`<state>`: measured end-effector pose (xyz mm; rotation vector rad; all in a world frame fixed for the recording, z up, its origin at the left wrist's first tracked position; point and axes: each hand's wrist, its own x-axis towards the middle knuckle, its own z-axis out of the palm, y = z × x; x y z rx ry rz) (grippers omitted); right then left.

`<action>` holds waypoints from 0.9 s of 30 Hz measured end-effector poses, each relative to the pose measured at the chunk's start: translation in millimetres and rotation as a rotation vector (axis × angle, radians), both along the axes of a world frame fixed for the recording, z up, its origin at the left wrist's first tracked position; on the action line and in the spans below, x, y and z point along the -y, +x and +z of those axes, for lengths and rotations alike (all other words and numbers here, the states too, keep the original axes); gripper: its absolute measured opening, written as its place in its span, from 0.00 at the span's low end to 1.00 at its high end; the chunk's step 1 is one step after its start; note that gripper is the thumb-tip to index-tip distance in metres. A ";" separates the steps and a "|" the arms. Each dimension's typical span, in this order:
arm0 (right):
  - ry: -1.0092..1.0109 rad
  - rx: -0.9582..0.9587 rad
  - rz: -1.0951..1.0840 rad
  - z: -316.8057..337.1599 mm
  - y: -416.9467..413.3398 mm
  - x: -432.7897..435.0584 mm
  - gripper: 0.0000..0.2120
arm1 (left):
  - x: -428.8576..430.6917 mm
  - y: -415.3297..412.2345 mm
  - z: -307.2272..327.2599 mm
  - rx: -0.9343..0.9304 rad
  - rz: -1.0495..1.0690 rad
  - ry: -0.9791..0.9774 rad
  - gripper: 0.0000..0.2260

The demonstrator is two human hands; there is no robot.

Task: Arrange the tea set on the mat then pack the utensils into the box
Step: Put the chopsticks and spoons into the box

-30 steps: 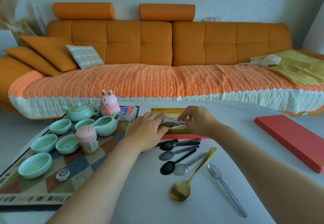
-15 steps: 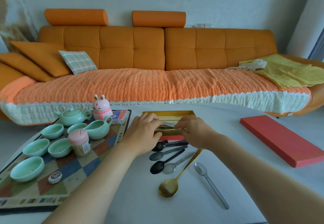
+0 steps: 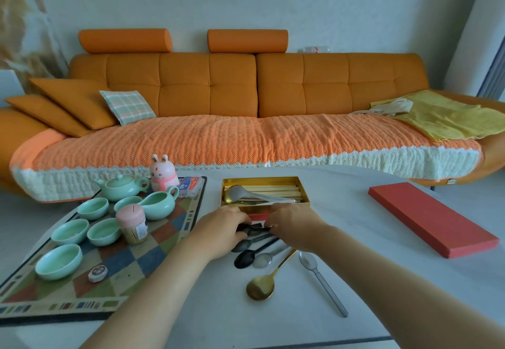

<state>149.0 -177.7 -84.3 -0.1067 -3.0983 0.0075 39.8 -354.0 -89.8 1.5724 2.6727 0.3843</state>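
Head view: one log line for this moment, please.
stage: packing utensils | left hand: grips black spoon | right hand: pinches same spoon | box: open, partly filled

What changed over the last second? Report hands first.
The left hand and right hand let go of the silver spoon, which now lies in the gold box. They drew back toward the person and now pinch a black spoon. The tea set, red lid and gold spoon stayed put.

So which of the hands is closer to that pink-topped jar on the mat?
The left. The left hand sits just right of the pink-topped jar, off the mat; the right hand is farther right, beyond the left one.
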 end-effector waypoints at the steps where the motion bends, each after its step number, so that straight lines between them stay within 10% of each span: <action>1: -0.026 -0.019 -0.020 0.3 0.1 0.5 0.11 | 1.3 -0.6 0.0 -0.003 0.005 0.013 0.13; 11: -0.353 -0.230 -0.117 18.9 -7.3 -12.1 0.12 | 2.3 -6.9 23.2 0.347 0.117 0.422 0.06; 27: -0.509 -0.142 -0.287 19.0 -47.8 -35.9 0.05 | -23.3 -49.8 -4.0 -0.132 0.138 0.366 0.10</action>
